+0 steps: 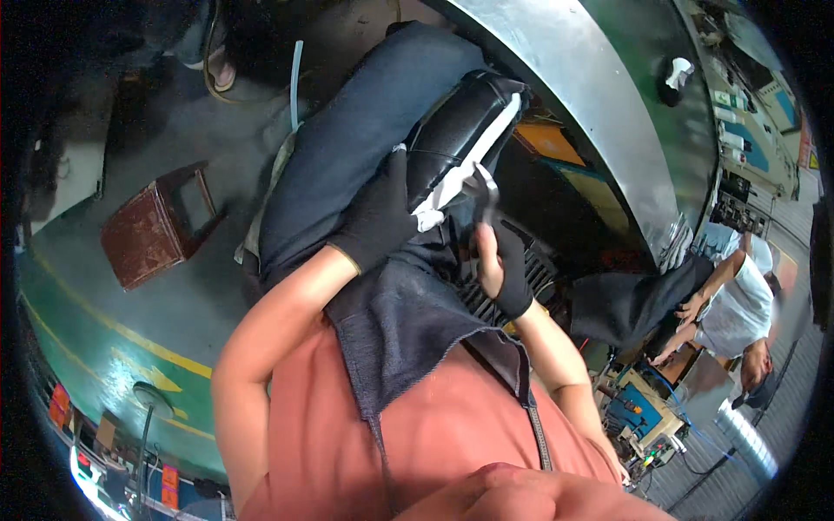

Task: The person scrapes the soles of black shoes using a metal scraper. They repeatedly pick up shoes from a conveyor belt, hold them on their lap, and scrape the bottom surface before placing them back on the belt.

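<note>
Across my lap lies a black, shiny, leather-like piece point(447, 130), shaped like a boot or shoe upper. A white strip point(452, 187) runs along its right side. My left hand point(382, 208), in a black glove, grips the near left end of this piece, fingers up along its side. My right hand point(502, 265), in a black glove with a bare thumb, is closed round a hand tool point(486, 187) with a curved metal head. That head is close to the white strip; I cannot tell if they touch. Blur hides the tool's exact kind.
A dark apron point(404, 300) covers my lap. To the right curves a large metal machine or table edge point(582, 78). A brown stool point(156, 226) stands on the floor at left. Another person point(734, 304) works at far right; a foot point(223, 74) shows at far left.
</note>
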The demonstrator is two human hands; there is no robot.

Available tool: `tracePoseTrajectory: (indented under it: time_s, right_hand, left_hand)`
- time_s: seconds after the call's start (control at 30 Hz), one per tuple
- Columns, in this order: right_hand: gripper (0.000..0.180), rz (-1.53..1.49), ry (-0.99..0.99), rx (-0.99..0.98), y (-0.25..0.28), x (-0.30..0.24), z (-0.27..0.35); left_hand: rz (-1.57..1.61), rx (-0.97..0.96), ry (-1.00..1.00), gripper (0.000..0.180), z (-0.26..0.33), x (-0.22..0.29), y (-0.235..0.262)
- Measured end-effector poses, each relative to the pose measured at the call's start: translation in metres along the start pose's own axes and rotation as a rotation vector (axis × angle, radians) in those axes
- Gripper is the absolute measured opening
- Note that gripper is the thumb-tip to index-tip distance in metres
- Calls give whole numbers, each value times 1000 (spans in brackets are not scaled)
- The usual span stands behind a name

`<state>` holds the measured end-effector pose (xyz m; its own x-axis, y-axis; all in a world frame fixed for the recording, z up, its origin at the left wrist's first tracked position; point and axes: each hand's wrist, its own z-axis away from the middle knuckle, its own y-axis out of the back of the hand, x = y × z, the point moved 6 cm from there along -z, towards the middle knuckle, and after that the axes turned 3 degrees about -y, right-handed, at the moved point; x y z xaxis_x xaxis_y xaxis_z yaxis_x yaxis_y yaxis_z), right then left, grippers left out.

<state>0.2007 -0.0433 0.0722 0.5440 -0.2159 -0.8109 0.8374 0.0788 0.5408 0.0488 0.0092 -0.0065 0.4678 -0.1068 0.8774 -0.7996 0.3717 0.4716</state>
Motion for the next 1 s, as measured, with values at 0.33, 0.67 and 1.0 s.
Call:
tracePoseTrajectory:
  time_s: [0.33, 0.67, 1.0]
  right_hand:
    - [28, 91, -96, -95, -14, -15, 11]
    - [37, -57, -351, -65, -26, 31, 20]
    - [43, -54, -232, 124, 60, 37, 52]
  left_hand:
    - [-61, 28, -58, 89, -5, 21, 13]
    - [-135, -145, 34, 84, 4, 12, 18]
    - [-82, -32, -389, 59, -84, 71, 160]
